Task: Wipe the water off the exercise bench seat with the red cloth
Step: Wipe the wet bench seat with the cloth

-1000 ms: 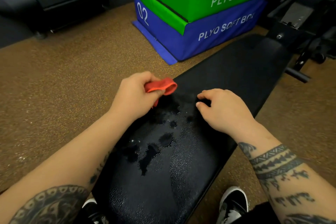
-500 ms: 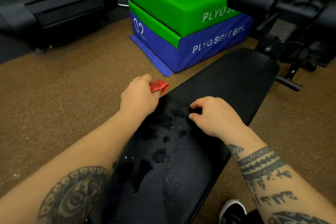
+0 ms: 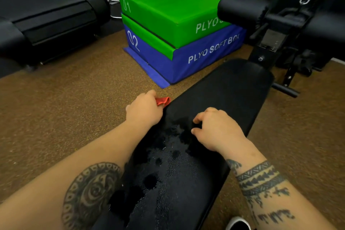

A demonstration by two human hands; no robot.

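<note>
The black padded bench seat [image 3: 229,95] runs from the bottom middle up to the right. Dark water blotches and fine droplets [image 3: 168,157] lie on its near half, between my arms. My left hand [image 3: 143,110] is shut on the red cloth [image 3: 162,101], which sticks out past my fingers at the seat's left edge. Only a small bunched end of the cloth shows. My right hand [image 3: 216,129] rests on the seat just right of the wet patch, fingers curled loosely and holding nothing.
Stacked green and blue plyo soft boxes [image 3: 179,30] stand on the brown speckled floor [image 3: 65,110] beyond the seat's left side. A black roller pad and frame [image 3: 242,9] rise at the bench's far end. A treadmill [image 3: 46,22] sits at the far left.
My left hand has drawn the red cloth from over the wet patch out to the seat's left edge, with less cloth showing. The view has tilted up. My right hand stays put.
</note>
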